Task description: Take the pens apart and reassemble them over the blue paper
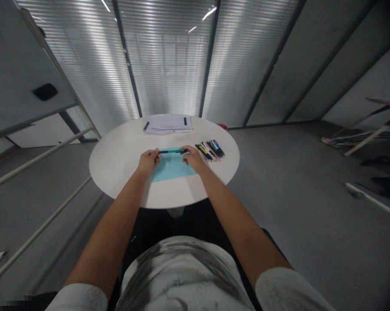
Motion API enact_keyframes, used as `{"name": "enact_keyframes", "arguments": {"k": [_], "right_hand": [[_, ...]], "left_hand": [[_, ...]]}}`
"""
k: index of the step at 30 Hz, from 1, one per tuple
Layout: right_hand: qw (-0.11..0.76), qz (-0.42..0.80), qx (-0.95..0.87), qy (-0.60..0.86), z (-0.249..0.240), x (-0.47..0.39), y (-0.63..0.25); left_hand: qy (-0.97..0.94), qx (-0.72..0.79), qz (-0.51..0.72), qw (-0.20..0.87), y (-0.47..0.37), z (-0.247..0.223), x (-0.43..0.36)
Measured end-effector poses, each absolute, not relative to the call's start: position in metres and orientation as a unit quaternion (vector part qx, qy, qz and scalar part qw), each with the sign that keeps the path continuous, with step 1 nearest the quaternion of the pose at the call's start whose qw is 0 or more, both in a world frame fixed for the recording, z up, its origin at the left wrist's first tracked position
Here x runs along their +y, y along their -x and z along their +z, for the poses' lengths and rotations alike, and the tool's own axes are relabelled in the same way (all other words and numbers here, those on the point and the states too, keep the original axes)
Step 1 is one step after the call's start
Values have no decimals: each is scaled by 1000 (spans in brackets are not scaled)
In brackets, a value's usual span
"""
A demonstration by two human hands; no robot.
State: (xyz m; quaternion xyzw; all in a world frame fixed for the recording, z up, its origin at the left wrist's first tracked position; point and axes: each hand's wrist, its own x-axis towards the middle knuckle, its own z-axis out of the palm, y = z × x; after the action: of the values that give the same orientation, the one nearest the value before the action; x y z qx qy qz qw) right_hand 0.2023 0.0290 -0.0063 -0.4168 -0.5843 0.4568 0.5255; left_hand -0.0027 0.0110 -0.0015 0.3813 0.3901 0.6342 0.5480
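A green and black pen (171, 151) lies level between my two hands, above the far edge of a light blue sheet (172, 168). My left hand (149, 160) pinches its left end between thumb and fingertips. On the other end, the fingers of my right hand (191, 157) are closed. Just beyond my right hand, several pens (210, 150) with yellow, white, red, green, blue and black parts lie side by side on the white round table (117, 160).
A stack of white papers (167, 124) lies at the table's far side, with a dark pen (146, 126) on its left. Metal rails (42, 160) stand at the left. Window blinds (169, 65) hang behind the table. Furniture legs (372, 134) show at the right.
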Motion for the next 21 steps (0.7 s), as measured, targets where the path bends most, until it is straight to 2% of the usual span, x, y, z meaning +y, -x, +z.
{"name": "enact_keyframes", "arguments": {"k": [5, 14, 21], "right_hand": [[527, 523, -534, 405, -4, 29, -204], [570, 481, -545, 383, -6, 28, -205], [512, 464, -580, 431, -6, 26, -205]], "left_hand": [[-381, 382, 640, 547, 3, 0, 10], [-363, 394, 643, 548, 3, -1, 12], [-368, 392, 641, 548, 3, -1, 11]]}}
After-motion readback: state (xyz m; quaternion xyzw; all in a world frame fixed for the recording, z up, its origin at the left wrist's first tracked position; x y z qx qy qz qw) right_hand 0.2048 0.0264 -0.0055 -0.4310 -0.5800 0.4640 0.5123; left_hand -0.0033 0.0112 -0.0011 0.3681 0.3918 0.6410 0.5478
